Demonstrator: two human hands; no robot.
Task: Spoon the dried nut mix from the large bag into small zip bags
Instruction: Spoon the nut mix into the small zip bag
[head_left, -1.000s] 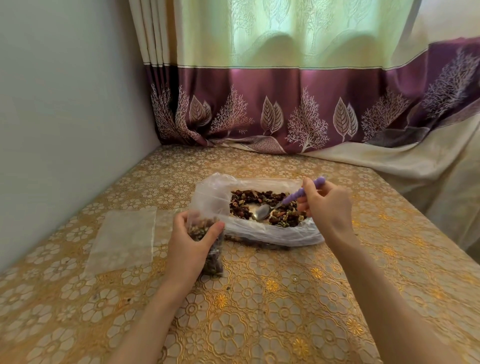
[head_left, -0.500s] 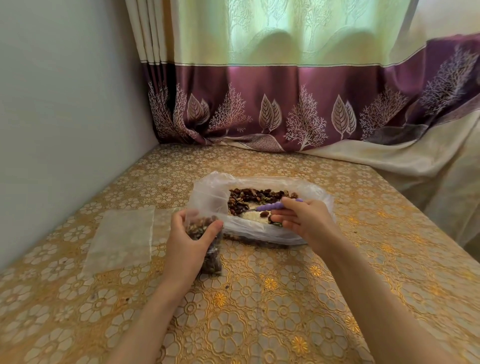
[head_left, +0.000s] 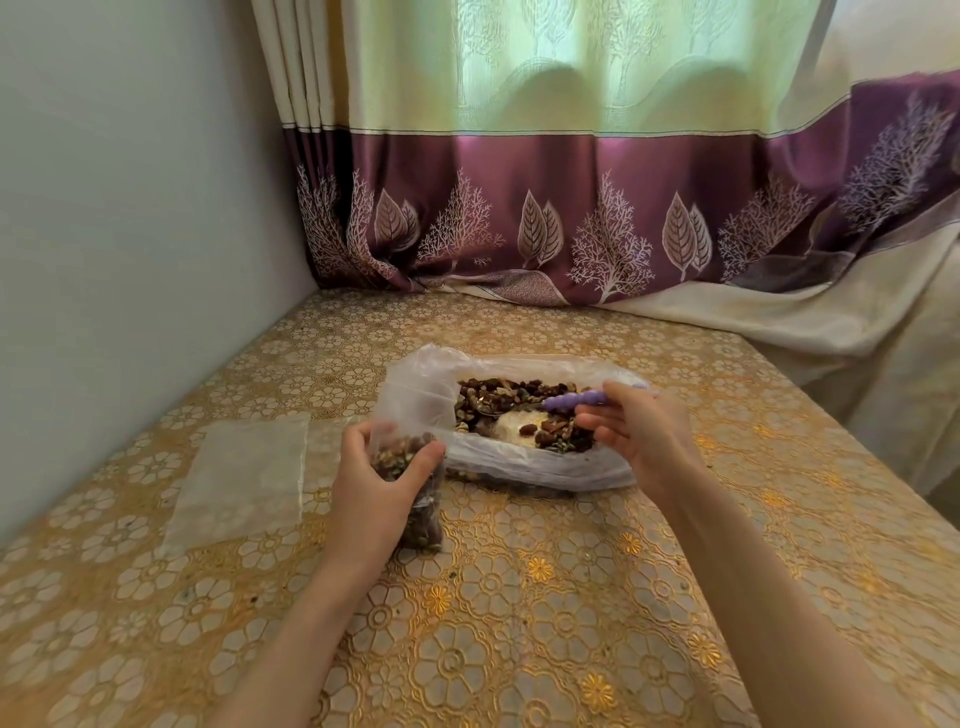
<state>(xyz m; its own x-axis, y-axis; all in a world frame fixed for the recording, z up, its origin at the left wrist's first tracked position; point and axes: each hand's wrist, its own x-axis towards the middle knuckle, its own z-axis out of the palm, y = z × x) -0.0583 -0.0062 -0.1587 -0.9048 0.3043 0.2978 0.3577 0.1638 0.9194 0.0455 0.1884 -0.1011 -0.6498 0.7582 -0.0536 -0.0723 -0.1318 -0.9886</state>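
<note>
While the large bag (head_left: 519, 462) lay open on the tabletop (head_left: 519, 597), nut mix (head_left: 519, 392) inside: left hand (head_left: 374, 499), grip curled round upright small zip bag (head_left: 423, 519) just beside it; right hand (head_left: 639, 436), fingers pinching purple-handled spoon (head_left: 574, 401) over the mix; empty zip bags (head_left: 239, 478) flat to the left

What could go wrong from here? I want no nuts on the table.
1. The small bag is already full near its mouth, held up only by the left hand; another spoonful may overflow.
2. The spoon must cross the big bag rim to get there; nuts could drop on the table.
3. The right hand holds the handle loosely; it may tip.
</note>
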